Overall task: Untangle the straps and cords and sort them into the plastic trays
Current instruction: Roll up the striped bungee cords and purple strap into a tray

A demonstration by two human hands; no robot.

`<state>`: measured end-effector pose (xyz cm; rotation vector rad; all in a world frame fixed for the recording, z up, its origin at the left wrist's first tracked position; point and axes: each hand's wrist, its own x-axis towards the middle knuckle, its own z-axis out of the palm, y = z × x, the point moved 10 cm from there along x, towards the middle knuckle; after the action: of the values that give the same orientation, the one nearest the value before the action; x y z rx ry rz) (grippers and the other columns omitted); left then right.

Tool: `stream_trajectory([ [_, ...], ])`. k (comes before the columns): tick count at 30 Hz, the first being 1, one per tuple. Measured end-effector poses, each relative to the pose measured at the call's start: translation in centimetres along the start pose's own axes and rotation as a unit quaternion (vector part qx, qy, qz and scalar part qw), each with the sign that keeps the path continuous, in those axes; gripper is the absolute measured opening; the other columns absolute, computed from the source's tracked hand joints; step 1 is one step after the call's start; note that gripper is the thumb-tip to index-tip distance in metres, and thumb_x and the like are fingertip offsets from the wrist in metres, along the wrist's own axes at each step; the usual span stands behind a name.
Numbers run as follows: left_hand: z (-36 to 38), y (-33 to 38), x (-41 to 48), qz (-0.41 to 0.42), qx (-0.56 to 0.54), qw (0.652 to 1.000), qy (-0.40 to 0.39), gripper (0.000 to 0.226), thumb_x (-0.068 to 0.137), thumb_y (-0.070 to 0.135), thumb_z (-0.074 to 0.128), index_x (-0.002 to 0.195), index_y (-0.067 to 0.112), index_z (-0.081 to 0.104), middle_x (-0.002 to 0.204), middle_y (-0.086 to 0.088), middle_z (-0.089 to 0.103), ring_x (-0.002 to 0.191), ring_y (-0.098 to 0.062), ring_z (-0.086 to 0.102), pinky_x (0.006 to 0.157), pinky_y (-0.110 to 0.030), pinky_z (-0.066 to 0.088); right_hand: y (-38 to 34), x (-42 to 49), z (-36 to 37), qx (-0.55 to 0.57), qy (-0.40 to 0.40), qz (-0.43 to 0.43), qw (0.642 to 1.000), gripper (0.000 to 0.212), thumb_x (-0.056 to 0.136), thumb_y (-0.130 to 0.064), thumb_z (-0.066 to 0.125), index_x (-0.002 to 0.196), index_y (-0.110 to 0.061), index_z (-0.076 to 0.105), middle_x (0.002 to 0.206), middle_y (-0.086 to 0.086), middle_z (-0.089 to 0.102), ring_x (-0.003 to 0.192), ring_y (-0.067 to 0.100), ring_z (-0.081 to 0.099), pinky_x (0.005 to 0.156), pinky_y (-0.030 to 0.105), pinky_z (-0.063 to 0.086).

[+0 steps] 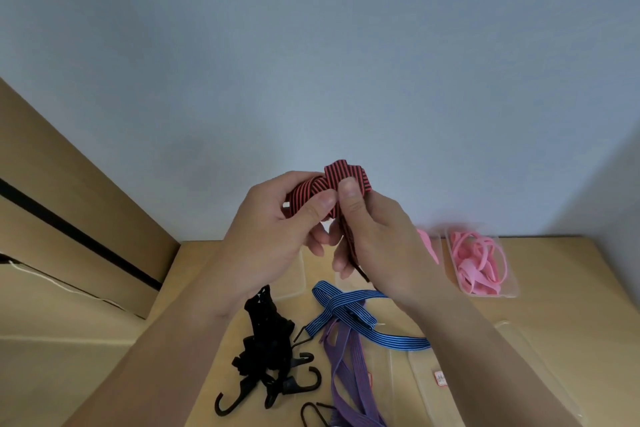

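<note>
I hold a knotted red-and-black striped strap (349, 172) up in front of the wall with both hands. My left hand (273, 225) grips its left loop, thumb on top. My right hand (377, 239) pinches the knot, and the strap's dark tail hangs down past that palm. On the tan table below lie a blue striped strap (349, 314), a purple strap (348, 367) and a black bundle of cords with hooks (268, 347). A clear plastic tray (509, 289) at the right holds pink straps (479, 262).
More clear trays lie on the table: one (512, 357) at the lower right with a small red label, another partly hidden behind my hands. A tan cabinet (69, 211) with a dark gap stands to the left. The blue-grey wall rises behind.
</note>
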<state>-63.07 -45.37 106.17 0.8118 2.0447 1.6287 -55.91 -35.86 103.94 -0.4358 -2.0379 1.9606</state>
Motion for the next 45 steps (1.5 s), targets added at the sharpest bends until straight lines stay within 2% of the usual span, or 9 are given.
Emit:
stream_trajectory([
  [9,0.4,-1.7,0.2,-0.053,0.088,0.991,-0.09,0.042,0.093,0.032,0.068,0.131,0.02,0.054,0.107,0.0,0.065,0.075,-0.016,0.066,0.065,-0.04,0.06,1.6,-0.2,0.4,-0.056,-0.064,0.017,0.996,0.03,0.104,-0.037,0.043,0.085,-0.022,0.061,0.066,-0.008,0.064,0.054,0.003,0.06,0.054,0.016,0.048],
  [12,0.9,-1.1,0.4,-0.022,0.142,0.982,-0.123,0.041,0.098,0.029,0.063,0.138,0.025,0.053,0.099,0.001,0.064,0.078,-0.011,0.064,0.064,-0.037,0.061,2.4,-0.1,0.5,-0.051,-0.045,0.03,0.997,0.042,0.102,-0.046,0.044,0.086,-0.013,0.065,0.066,0.001,0.066,0.063,0.013,0.062,0.068,0.045,0.055],
  [15,0.9,-0.8,0.8,0.002,0.144,0.984,-0.106,0.035,0.099,0.011,0.062,0.133,0.019,0.055,0.105,0.007,0.068,0.083,-0.014,0.07,0.071,-0.035,0.061,3.3,0.1,-0.1,0.023,0.022,0.058,0.998,0.044,0.1,-0.046,0.051,0.093,-0.007,0.071,0.072,0.009,0.069,0.07,0.014,0.062,0.081,0.056,0.053],
  [19,0.4,-0.9,1.0,0.01,0.078,0.996,-0.037,0.034,0.101,0.009,0.058,0.134,0.016,0.052,0.118,-0.001,0.067,0.096,-0.014,0.071,0.077,-0.034,0.062,3.1,-0.7,-1.7,0.017,0.174,-0.008,0.985,0.04,0.094,-0.05,0.063,0.124,-0.023,0.065,0.107,-0.013,0.071,0.102,0.001,0.067,0.095,0.036,0.054],
  [23,-0.6,-0.6,1.0,0.001,-0.115,0.993,0.019,0.033,0.101,0.004,0.055,0.133,0.007,0.053,0.11,-0.015,0.07,0.091,-0.021,0.07,0.074,-0.031,0.058,-0.9,-5.0,-2.0,-0.065,0.333,-0.259,0.904,0.012,0.09,-0.024,0.07,0.091,-0.015,0.062,0.089,-0.008,0.061,0.087,0.012,0.061,0.08,0.024,0.045],
  [27,-0.1,0.2,0.9,-0.013,-0.281,0.96,0.0,0.037,0.092,0.011,0.057,0.129,0.003,0.058,0.096,-0.009,0.072,0.084,-0.02,0.069,0.07,-0.029,0.058,4.6,-1.1,2.1,0.172,0.11,-0.058,0.977,0.039,0.083,-0.055,0.068,0.084,-0.016,0.067,0.076,-0.002,0.063,0.065,0.013,0.053,0.062,0.026,0.041],
  [34,0.7,0.1,0.5,-0.054,-0.356,0.932,-0.042,0.027,0.09,0.012,0.057,0.114,0.002,0.063,0.084,-0.013,0.067,0.071,-0.023,0.066,0.066,-0.032,0.058,4.1,1.4,3.1,0.517,-0.015,0.033,0.855,0.042,0.087,-0.054,0.063,0.098,-0.014,0.064,0.081,-0.002,0.054,0.064,0.009,0.047,0.054,0.02,0.035],
  [41,-0.1,-1.1,0.7,-0.052,-0.31,0.949,0.011,0.028,0.096,0.008,0.056,0.123,0.004,0.06,0.093,-0.008,0.067,0.07,-0.017,0.062,0.067,-0.032,0.058,2.5,0.3,-1.3,0.232,0.182,-0.081,0.952,0.02,0.094,-0.033,0.064,0.091,-0.015,0.074,0.064,-0.001,0.056,0.055,0.011,0.047,0.052,0.023,0.036],
  [45,-1.3,-1.3,0.9,0.006,-0.152,0.984,0.095,0.024,0.103,0.002,0.052,0.125,0.013,0.057,0.1,-0.006,0.068,0.073,-0.016,0.062,0.063,-0.029,0.055,-1.0,-2.5,-1.8,-0.028,0.248,-0.26,0.933,0.012,0.097,-0.019,0.066,0.101,-0.012,0.075,0.073,-0.005,0.066,0.069,0.006,0.06,0.064,0.014,0.043],
])
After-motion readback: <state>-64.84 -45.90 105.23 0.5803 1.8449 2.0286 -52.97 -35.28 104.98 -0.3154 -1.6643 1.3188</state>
